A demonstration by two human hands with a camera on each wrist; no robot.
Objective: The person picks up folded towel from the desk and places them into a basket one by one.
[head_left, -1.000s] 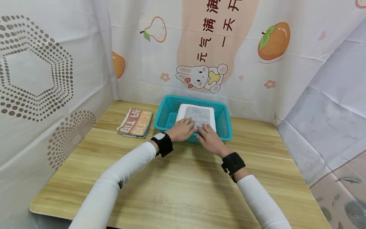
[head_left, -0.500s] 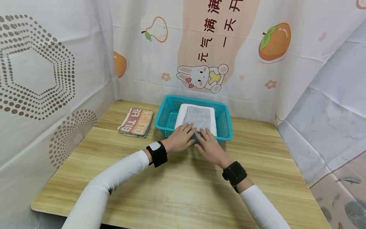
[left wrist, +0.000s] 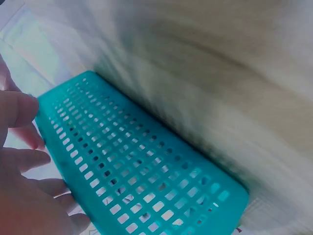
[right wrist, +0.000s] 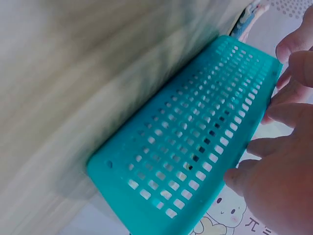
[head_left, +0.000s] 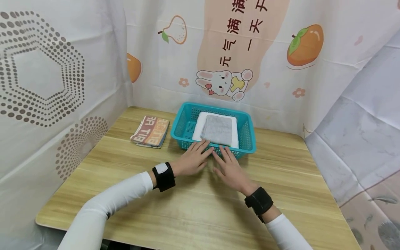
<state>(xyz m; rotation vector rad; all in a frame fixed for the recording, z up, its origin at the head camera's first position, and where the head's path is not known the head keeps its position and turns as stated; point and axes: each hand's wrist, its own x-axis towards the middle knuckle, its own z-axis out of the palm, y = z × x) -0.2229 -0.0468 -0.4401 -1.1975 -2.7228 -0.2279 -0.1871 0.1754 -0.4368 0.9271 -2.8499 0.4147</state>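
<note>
A teal perforated plastic basket (head_left: pixel 179 133) stands toward the back of the table. Inside it, a folded grey towel (head_left: pixel 218 129) lies on top of a folded white towel (head_left: pixel 234 133). At the basket's front rim my left hand (head_left: pixel 191 160) has its fingers spread and fairly straight, fingertips right at the rim. Beside it my right hand (head_left: pixel 232 171) is likewise spread, fingertips at the same rim. Neither hand grips anything. Both wrist views show fingers close to the upper edge of the basket's holed front wall (left wrist: pixel 132 161).
A folded patterned cloth (head_left: pixel 150 132) in red and orange with lettering lies left of the basket. A printed curtain (head_left: pixel 162 69) hangs just behind the table. The wooden table (head_left: pixel 187 215) stretches toward the person.
Both hands have drawn back from the grey towel toward the person, down to the basket's front rim. The towels and basket stay in place; the view has shifted slightly.
</note>
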